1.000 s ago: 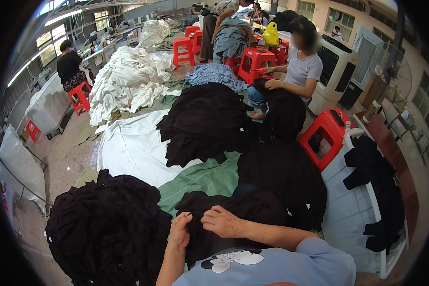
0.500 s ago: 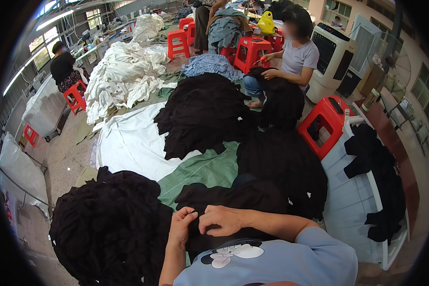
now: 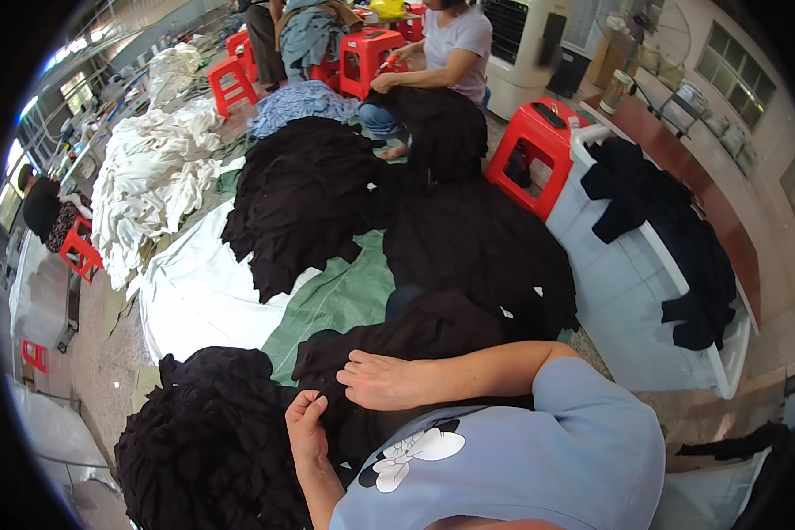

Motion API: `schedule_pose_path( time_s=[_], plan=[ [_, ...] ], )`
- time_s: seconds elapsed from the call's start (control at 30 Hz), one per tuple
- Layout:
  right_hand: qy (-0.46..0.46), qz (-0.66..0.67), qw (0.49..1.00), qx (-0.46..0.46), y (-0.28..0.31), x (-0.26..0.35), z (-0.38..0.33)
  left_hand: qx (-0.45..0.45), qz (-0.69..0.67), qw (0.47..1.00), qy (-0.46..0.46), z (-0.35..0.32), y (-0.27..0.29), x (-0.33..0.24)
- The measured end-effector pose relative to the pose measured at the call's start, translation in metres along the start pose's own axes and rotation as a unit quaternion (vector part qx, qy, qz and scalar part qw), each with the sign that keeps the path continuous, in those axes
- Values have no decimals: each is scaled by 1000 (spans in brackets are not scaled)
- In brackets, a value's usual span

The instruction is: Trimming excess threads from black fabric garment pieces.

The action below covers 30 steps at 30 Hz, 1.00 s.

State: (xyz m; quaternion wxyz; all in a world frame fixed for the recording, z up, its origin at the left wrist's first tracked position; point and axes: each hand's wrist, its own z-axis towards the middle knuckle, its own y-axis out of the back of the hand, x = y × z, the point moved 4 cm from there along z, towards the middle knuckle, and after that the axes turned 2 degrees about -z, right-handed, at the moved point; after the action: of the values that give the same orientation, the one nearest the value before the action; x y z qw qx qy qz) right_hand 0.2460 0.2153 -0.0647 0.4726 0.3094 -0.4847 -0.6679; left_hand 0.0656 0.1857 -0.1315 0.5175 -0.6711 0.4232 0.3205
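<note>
A very dark garment (image 3: 406, 338) lies across my lap, bunched under both hands. My left hand (image 3: 307, 431) is closed, thumb and forefinger pinching at the dark cloth. Just above and to its right, my right hand (image 3: 382, 382) is curled over the same garment. Its fingertips are turned under, so whatever it may grip is hidden. At my left rises a big heap of dark garments (image 3: 212, 442). Another dark pile (image 3: 477, 252) spreads in front of my lap, with small white tags showing on it.
Ahead lie a further dark pile (image 3: 305, 194), a green sheet (image 3: 336, 287), white cloth (image 3: 203, 291) and a blue heap (image 3: 305, 108). A co-worker (image 3: 455, 49) handles dark cloth beyond. To the right are a red stool (image 3: 534, 146) and a white bin (image 3: 618, 265) with dark clothes over its rim.
The view has turned to the right, so the surroundings shift left. My hands have drawn slightly apart, the right one now higher than the left.
</note>
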Motion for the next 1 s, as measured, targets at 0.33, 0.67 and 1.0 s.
schedule_pose_path(
  time_s=[0.33,0.67,1.0],
  plan=[
    [79,195,964,-163,10,4,13,67,22,997,-10,-4,-16,7],
    [52,171,961,-211,-4,5,7,80,-11,997,-5,-14,-8,-3],
    [48,204,962,-178,-7,2,2,67,55,995,-50,-25,-15,-2]
  ],
)
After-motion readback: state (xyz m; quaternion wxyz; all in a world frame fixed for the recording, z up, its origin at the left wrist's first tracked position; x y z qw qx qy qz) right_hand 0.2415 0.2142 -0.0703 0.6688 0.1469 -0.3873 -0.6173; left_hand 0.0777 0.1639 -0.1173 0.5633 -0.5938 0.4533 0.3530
